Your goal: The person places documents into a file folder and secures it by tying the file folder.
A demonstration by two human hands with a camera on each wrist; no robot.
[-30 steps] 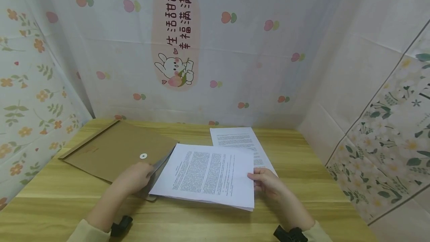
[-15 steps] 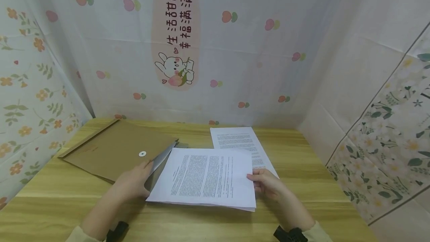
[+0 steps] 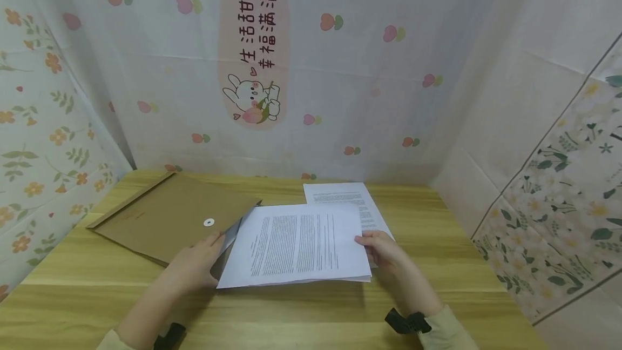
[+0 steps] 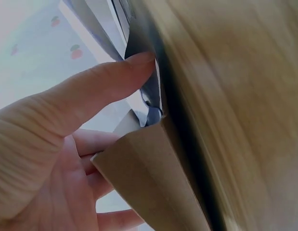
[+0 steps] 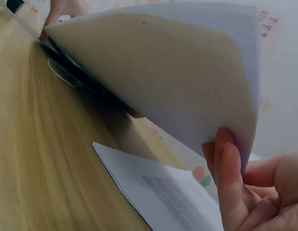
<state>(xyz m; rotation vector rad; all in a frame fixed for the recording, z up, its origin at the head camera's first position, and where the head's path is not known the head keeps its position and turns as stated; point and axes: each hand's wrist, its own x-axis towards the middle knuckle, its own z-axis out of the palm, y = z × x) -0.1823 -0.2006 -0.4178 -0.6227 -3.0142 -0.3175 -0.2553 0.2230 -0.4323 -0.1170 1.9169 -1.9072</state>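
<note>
A brown kraft-paper envelope [image 3: 170, 215] with a white round button lies on the left of the table, its mouth facing right. My left hand [image 3: 191, 266] grips the envelope's mouth; in the left wrist view the thumb [image 4: 108, 84] lies at the opening and the fingers reach round the brown edge. My right hand [image 3: 389, 253] pinches the right edge of a stack of printed sheets [image 3: 296, 242], thumb on top and fingers beneath. The stack's left edge lies at the mouth, its right side raised above the table, as the right wrist view shows.
Another printed paper [image 3: 340, 194] lies on the wooden table [image 3: 286, 323] behind and partly under the held stack. A white patterned cloth [image 3: 369, 96] hangs along the table's back edge, with floral cloths at both sides.
My left hand has shifted from the opening's lower edge to spread round the mouth. The stack dipped slightly toward me, then its right side rose with my right hand.
</note>
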